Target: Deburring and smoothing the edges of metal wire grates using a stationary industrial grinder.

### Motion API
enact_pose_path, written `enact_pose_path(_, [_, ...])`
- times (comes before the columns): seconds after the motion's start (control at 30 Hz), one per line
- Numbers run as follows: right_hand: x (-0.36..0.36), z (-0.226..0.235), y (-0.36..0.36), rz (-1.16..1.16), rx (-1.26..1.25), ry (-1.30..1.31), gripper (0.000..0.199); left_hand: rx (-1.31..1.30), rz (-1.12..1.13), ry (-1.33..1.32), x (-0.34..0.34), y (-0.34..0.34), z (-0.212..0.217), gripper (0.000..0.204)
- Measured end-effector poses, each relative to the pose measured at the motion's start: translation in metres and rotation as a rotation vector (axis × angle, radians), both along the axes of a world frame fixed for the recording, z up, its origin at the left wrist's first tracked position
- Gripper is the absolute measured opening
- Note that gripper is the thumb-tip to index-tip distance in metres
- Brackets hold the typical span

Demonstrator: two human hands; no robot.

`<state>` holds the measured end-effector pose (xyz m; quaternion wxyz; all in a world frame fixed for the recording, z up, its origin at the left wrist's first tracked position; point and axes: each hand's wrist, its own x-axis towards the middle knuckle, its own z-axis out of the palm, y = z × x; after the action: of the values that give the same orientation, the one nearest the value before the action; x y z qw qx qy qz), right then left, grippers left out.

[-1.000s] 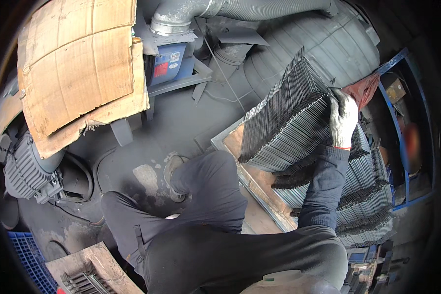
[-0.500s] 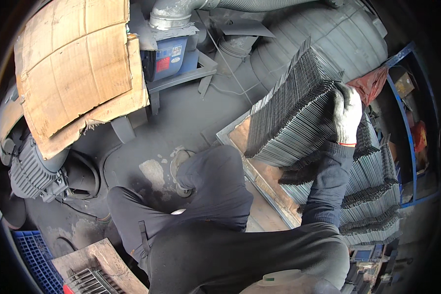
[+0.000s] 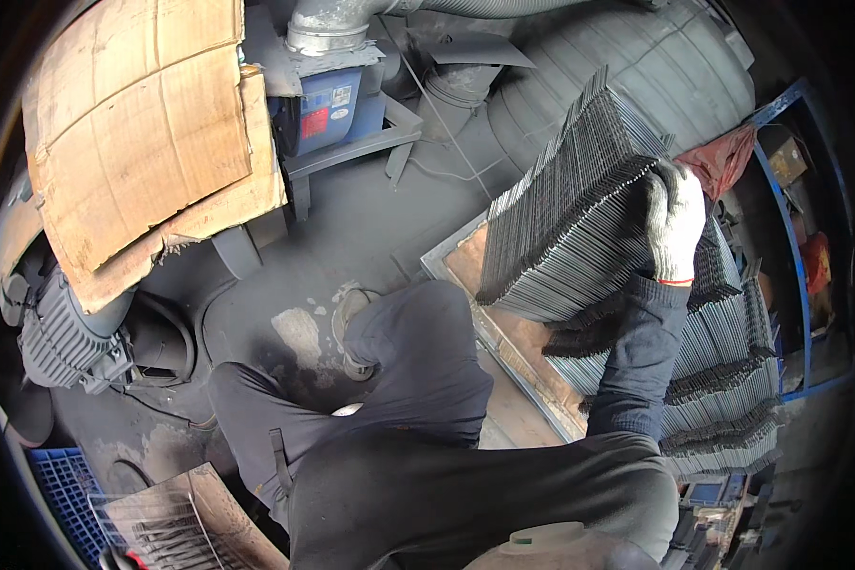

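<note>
At the right, my right hand (image 3: 674, 223), in a white knit glove with darkened fingertips, has its fingers bent over the end of a tightly packed stack of thin dark metal grids (image 3: 570, 209). The stack leans at a slant on a worn wooden board (image 3: 518, 337). In the lower left, a blurred wire grid (image 3: 157, 522) tilts over another wooden board (image 3: 242, 532). A small dark shape by its lower edge may be fingertips of my left hand, but the frame's edge cuts it off.
More grid stacks (image 3: 717, 408) stand beside my right forearm, near a blue metal frame (image 3: 796, 285). Cardboard sheets (image 3: 142, 133) and a ribbed motor (image 3: 66, 332) are on the left. A blue machine box (image 3: 328, 109) and a large grey tank (image 3: 627, 71) stand at the back.
The wire grid in the lower left has shifted up and to the left and is blurred by motion. My right hand stays at the stack's end.
</note>
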<state>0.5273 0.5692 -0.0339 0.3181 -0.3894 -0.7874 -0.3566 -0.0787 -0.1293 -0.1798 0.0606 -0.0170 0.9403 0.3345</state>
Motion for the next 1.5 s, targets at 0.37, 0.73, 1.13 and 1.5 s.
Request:
enact_pose_path(0.37, [-0.265,-0.163,-0.177,0.85,-1.326,1.2,0.074,0.001,-0.987,0.766,0.088,0.32,0.007,0.029])
enact_pose_path(0.73, [-0.328,-0.272,-0.133,0.639,-1.961,1.314,0.011,0.449,-0.547,0.193,0.073,0.374,-0.126,0.066])
enact_pose_path(1.13, [-0.284,-0.292,-0.063,0.521,-1.938,1.214,0.025,0.905,-0.421,-0.888,0.094,0.468,-0.178,0.024])
enact_pose_path(1.5, [-0.363,-0.304,-0.095,0.511,-1.977,1.202,0.018,0.975,-0.352,-0.78,0.05,0.414,-0.158,0.029])
